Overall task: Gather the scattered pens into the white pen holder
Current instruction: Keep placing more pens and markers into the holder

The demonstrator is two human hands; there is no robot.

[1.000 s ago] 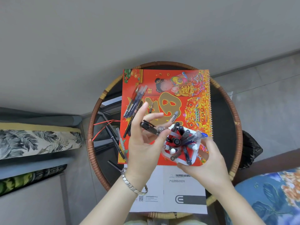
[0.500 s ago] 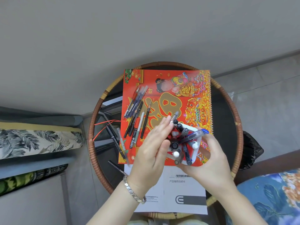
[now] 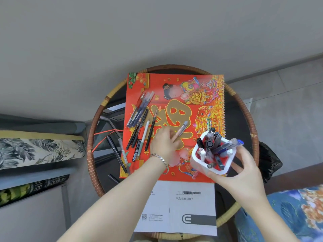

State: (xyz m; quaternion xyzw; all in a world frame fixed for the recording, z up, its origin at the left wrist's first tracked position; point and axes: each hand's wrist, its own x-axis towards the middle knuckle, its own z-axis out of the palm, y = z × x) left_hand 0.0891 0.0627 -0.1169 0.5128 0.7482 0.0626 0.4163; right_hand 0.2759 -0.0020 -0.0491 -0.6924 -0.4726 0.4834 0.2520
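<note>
Gripping the white rounded-square plastic pen holder [image 3: 212, 160] from its 4 o'clock side, your right hand [image 3: 242, 169] has fingers wrapped on its wall; the holder sits tilted over the red and gold spiral-bound calendar [image 3: 174, 102] and bristles with capped pens. Your left hand [image 3: 163, 144] lies palm down at the calendar's centre, blurred, fingers curled on a translucent grey-capped pen [image 3: 180, 131] pointing to 1 o'clock; whether it is pinched, you cannot tell. Loose dark pens [image 3: 139, 121] lie at 10 o'clock of that hand. Round wicker-rimmed counter [image 3: 94, 154] carries everything.
</note>
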